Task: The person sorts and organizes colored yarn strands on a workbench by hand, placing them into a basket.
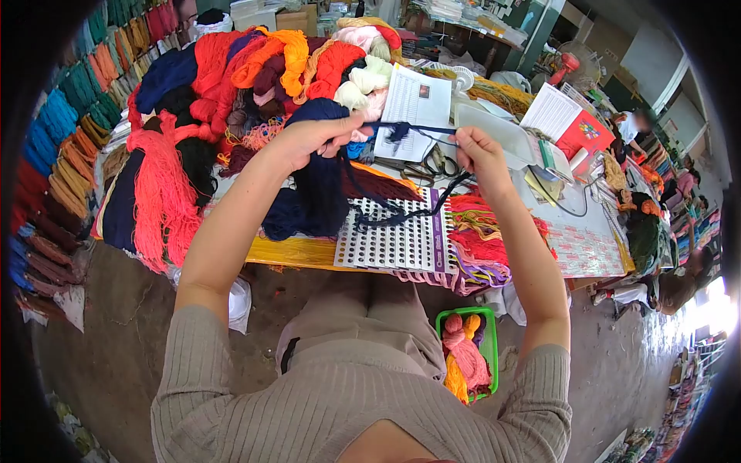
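Navy blue yarn (397, 133) stretches between my two raised hands above the table, with a tangled clump midway. Closed around the yarn's left part is my left hand (328, 137), a thick navy hank hanging below it. My right hand (480, 153) pinches the other end, and a loose navy strand loops down from there over the white punched card (394, 239). That card has rows of holes and a purple printed strip. Red and multicoloured threads (482, 235) lie at its right edge. Scissors (436, 166) rest on the table behind the yarn.
Hanks of coloured yarn (255, 69) are heaped on the table's left side. A printed sheet (414, 108), a clear plastic tub (498, 135) and a red booklet (584, 133) lie farther back. A green basket (494, 339) with yarn stands on the floor. Another person (633, 127) is at far right.
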The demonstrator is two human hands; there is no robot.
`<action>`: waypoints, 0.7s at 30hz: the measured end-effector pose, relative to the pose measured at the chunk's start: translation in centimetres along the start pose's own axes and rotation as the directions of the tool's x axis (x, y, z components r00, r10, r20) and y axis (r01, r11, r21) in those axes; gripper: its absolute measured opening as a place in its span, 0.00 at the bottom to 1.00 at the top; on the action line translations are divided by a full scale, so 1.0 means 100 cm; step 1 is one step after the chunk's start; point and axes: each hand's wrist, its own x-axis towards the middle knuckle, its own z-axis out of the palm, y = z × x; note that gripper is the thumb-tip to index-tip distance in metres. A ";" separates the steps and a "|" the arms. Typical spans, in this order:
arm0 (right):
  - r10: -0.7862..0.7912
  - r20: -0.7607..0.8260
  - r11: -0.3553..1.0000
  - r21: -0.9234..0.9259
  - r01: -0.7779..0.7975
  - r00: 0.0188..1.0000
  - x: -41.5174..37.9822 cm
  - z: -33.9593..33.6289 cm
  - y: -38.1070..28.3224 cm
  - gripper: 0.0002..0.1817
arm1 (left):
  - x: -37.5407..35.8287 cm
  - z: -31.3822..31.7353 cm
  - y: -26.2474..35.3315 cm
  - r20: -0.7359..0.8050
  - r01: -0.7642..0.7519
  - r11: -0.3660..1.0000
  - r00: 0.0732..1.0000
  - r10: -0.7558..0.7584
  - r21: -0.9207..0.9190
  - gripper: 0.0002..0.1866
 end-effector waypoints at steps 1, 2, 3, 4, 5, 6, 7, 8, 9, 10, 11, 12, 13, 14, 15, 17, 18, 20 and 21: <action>-0.010 -0.028 0.999 -0.038 0.009 1.000 -0.001 -0.005 -0.003 0.12 | -0.002 0.001 0.000 -0.062 0.010 0.993 0.998 -0.002 0.117 0.13; -0.016 -0.076 0.999 -0.050 0.013 0.997 0.000 -0.011 -0.002 0.12 | -0.001 -0.005 -0.002 -0.017 -0.036 0.984 0.999 0.040 0.175 0.13; -0.023 -0.124 0.998 -0.062 0.015 0.992 0.002 -0.019 0.001 0.12 | -0.002 -0.012 -0.002 -0.017 -0.038 0.984 0.999 0.041 0.174 0.13; -0.034 -0.211 0.998 -0.059 0.022 0.977 0.005 -0.031 0.009 0.11 | -0.004 -0.018 -0.002 -0.040 -0.020 0.978 0.999 0.029 0.208 0.13; -0.030 -0.320 0.998 -0.064 0.010 0.947 0.008 -0.046 0.015 0.11 | -0.007 -0.026 -0.001 -0.064 -0.004 0.971 0.998 0.019 0.240 0.13; -0.027 -0.424 0.998 -0.067 -0.002 0.905 0.009 -0.064 0.019 0.10 | -0.010 -0.036 -0.001 -0.064 -0.006 0.971 0.998 0.022 0.240 0.13; 0.014 -0.337 0.991 -0.124 -0.059 0.942 0.007 -0.080 0.016 0.10 | -0.014 -0.045 0.000 -0.116 -0.008 0.996 0.993 0.018 0.088 0.13; -0.006 -0.333 0.980 -0.191 -0.061 0.943 0.005 -0.082 0.028 0.11 | -0.015 -0.052 0.000 -0.165 -0.018 0.998 0.986 0.007 -0.064 0.14; -0.031 -0.324 0.964 -0.259 -0.057 0.945 0.004 -0.077 0.034 0.11 | -0.018 -0.045 0.004 -0.191 -0.033 0.991 0.982 0.007 -0.133 0.16; -0.054 -0.293 0.956 -0.291 -0.035 0.954 0.003 -0.073 0.039 0.12 | -0.017 -0.050 0.006 -0.138 -0.054 0.974 0.990 0.023 -0.222 0.15; -0.052 -0.244 0.951 -0.307 -0.026 0.968 0.003 -0.070 0.044 0.12 | -0.016 -0.054 0.006 -0.085 -0.063 0.948 0.996 0.039 -0.310 0.15; -0.053 -0.191 0.946 -0.324 -0.012 0.980 0.006 -0.068 0.049 0.12 | -0.015 -0.050 0.008 -0.037 -0.130 0.911 0.991 0.125 -0.391 0.14; -0.118 -0.167 0.884 -0.467 0.027 0.979 0.015 -0.066 0.061 0.11 | -0.013 -0.045 0.009 -0.023 -0.127 0.884 0.991 0.131 -0.451 0.13; -0.253 -0.150 0.782 -0.614 0.111 0.956 0.019 -0.067 0.071 0.12 | -0.012 -0.040 0.010 -0.013 -0.123 0.853 0.991 0.135 -0.508 0.13; -0.382 -0.108 0.647 -0.740 0.182 0.918 0.019 -0.054 0.073 0.16 | -0.011 -0.037 0.009 0.012 -0.122 0.839 0.988 0.152 -0.530 0.15; -0.214 -0.083 0.797 -0.590 0.125 0.973 0.009 -0.004 0.036 0.19 | -0.009 -0.022 0.011 0.278 -0.056 0.812 0.924 0.263 -0.581 0.19; -0.130 0.011 0.941 -0.313 0.127 0.991 0.007 0.020 0.026 0.18 | -0.008 -0.018 0.010 0.306 -0.061 0.846 0.916 0.258 -0.530 0.20; -0.181 0.217 0.974 -0.099 0.206 0.959 0.000 0.065 0.002 0.19 | -0.011 -0.002 0.011 0.282 -0.056 0.912 0.942 0.184 -0.407 0.25; -0.149 0.262 0.981 -0.080 0.175 0.953 -0.001 0.080 -0.006 0.20 | -0.011 0.003 0.012 0.281 -0.090 0.935 0.940 0.193 -0.342 0.28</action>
